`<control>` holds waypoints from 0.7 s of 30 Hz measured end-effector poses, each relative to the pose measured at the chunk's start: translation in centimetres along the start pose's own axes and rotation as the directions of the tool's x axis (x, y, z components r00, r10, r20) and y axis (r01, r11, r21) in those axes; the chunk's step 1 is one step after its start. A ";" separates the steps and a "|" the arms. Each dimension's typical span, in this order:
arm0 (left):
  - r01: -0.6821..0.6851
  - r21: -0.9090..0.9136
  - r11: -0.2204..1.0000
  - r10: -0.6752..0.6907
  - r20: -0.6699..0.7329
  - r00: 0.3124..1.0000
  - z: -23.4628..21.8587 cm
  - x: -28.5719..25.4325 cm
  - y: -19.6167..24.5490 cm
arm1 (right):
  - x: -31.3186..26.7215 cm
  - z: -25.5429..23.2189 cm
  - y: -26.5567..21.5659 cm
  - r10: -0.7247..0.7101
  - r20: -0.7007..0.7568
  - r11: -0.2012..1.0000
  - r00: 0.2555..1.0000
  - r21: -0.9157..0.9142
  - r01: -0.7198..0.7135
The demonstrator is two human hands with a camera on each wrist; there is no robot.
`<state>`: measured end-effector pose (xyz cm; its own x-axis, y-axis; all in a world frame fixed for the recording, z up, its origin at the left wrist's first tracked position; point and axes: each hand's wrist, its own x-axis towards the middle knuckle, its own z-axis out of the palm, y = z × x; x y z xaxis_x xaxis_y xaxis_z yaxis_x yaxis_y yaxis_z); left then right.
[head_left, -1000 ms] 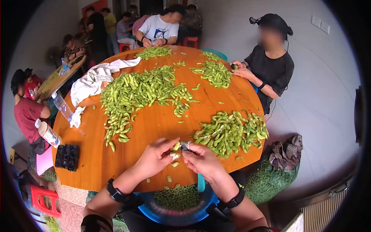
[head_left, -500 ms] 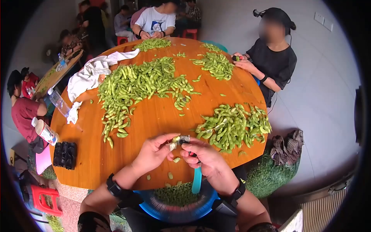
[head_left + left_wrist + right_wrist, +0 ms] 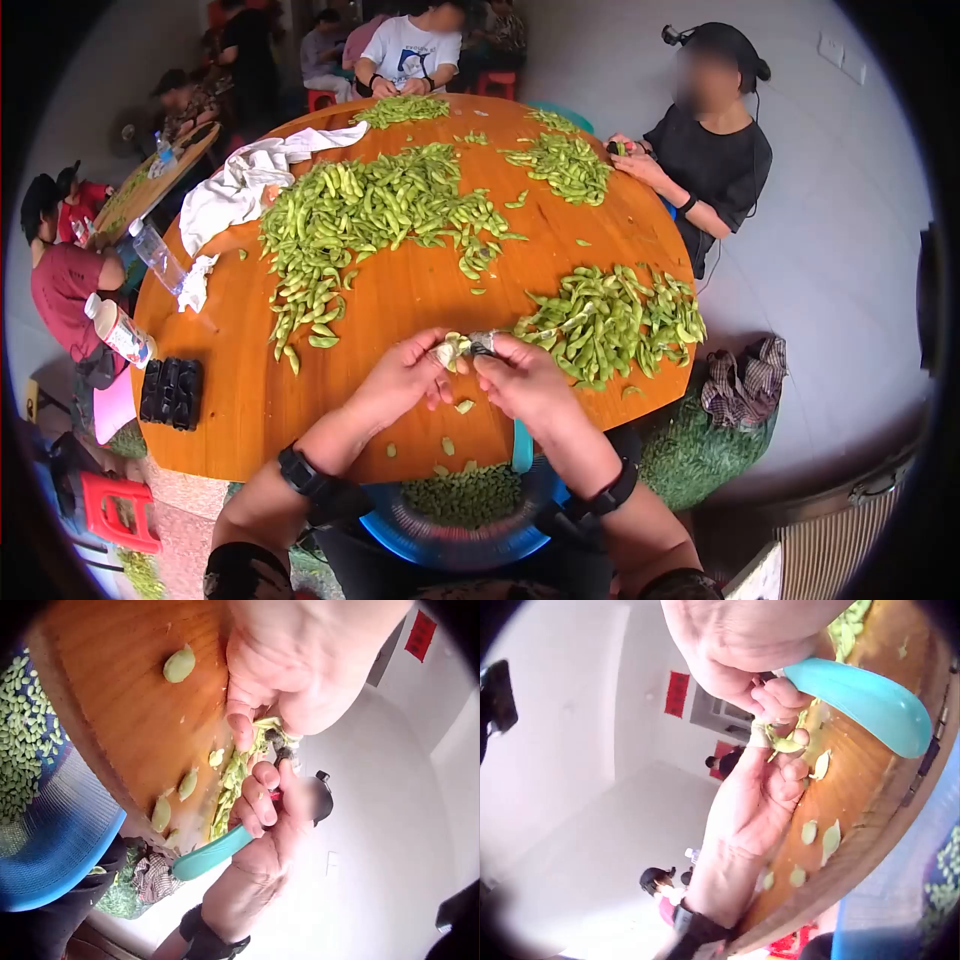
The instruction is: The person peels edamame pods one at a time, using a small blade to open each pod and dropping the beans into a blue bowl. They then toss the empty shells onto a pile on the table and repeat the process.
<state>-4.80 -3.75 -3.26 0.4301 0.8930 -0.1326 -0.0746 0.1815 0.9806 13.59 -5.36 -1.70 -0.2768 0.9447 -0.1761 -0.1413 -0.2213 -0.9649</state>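
Close to the table's near edge, both hands meet in front of the body. My left hand pinches a green bean pod between thumb and fingers; in the head view it looks partly pale. Curled fingers of my right hand grip a tool with a turquoise handle, which sticks out below the palm. The tool's dark working end meets the pod in the left wrist view, largely hidden by fingers. Loose shelled beans lie on the wood under the hands.
A heap of pods lies right of the hands, a larger heap farther back. Below the table edge is a blue basket of shelled beans. A black tray, bottles and white cloth stand left. Other people sit around.
Both hands have shifted slightly up in the head view, still together. The pod and tool tip turned a little between the fingers. The turquoise handle swung out, then partly back behind the right hand.
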 end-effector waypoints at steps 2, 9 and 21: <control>-0.029 -0.017 0.999 0.029 0.009 1.000 -0.3 0.2 -0.3 | -0.1 0.8 0.4 -0.200 -0.054 0.951 0.978 -0.252 0.181; -0.150 0.195 0.969 0.152 0.008 0.988 -0.5 0.1 -0.7 | 0.2 1.7 1.0 -0.332 -0.050 0.858 0.942 -0.430 0.280; -0.151 0.105 0.983 0.155 -0.028 0.987 -0.6 -0.1 -0.2 | -1.0 2.0 -1.0 -0.078 -0.092 0.993 0.993 -0.096 0.069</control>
<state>-5.34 -3.63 -3.49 0.3878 0.9216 0.0172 -0.0438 -0.0002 0.9990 12.13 -6.54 -0.17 -0.1767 0.9772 -0.1173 -0.0684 -0.1311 -0.9890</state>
